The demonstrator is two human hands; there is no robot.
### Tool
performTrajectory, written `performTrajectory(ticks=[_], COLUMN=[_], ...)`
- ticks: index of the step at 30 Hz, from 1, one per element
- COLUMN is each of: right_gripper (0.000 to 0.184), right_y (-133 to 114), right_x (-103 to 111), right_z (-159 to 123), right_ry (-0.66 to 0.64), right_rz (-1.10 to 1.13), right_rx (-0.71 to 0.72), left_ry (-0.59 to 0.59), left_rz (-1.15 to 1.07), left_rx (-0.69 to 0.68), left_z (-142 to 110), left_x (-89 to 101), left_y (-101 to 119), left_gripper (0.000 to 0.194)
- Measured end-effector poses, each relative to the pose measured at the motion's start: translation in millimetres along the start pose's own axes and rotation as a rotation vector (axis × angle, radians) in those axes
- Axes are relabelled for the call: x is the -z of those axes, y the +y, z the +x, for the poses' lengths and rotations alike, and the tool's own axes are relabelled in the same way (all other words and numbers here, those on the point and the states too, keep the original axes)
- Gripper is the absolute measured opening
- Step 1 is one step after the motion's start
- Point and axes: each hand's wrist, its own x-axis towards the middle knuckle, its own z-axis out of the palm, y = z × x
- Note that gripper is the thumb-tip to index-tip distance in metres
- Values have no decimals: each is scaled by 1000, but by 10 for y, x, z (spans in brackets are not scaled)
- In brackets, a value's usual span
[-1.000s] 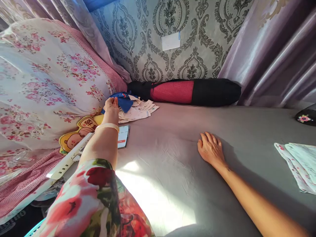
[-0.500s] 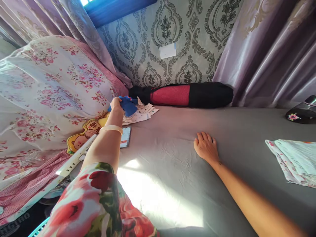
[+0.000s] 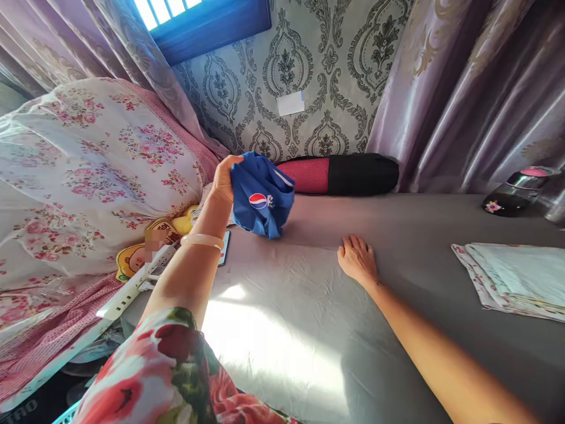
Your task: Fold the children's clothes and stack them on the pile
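My left hand (image 3: 225,179) is closed on the upper left edge of a crumpled blue cloth item (image 3: 261,207), which bears a round red, white and blue logo. The cloth hangs in loose folds above the grey sheet (image 3: 304,335); whether it is a cap, a bag or a garment I cannot tell. To the right, my right hand (image 3: 357,258) lies palm down on the sheet with its fingers stretched out, holding nothing. Below my left wrist the edge of a phone (image 3: 225,248) shows, the rest covered by my arm.
A long black and red bag (image 3: 362,175) lies along the wall. On the right are folded cloths (image 3: 521,277) and a dark glass container (image 3: 514,191). A white power strip (image 3: 128,294), a yellow cartoon cushion (image 3: 128,262) and a floral cover (image 3: 88,153) line the left.
My left hand has lifted the blue cloth up and to the right, toward the camera, and its logo now shows. My right hand stays on the sheet. The view has shifted slightly.
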Motion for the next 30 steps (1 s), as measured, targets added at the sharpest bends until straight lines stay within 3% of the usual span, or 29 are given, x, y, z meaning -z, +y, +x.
performTrajectory(ticks=[4,7,10,12,15,19,23,26,30], right_gripper=[41,45,56,57,54,42,35,37,35], right_y=[59,120,145,125,45,-65,-32,82,238], right_x=[47,218,476,644,814,896,1036,1269,1621], right_z=[70,137,147,115,49,-4,13,45,54], right_ry=[-47,-156,-203,-218,-276,-301,-182,-33,65], right_rz=[226,654,1142,1308,1379,1439,1481,1474,1397], right_rx=[-59,-96,6,77,111,24,-65,-117,-146], left_ry=[-163,-239,-301,-329,-341,-324,-297,-276,-309], left_rz=[168,288,356,375,375,351,345,401,531], left_rx=[-91,-166,-186,-180,-167,-171,-162,-119,-135], left_z=[-135,-204,-263,-302,-353,-396,-416,-447,-521], left_x=[-314,-501,-630,-690,-739,-690,-505,-345,-219], left_y=[-146,-219,-287,-328,-366,-369,-387,-460,-638], left_gripper=[12,23,31,31,31,33,40,43,38])
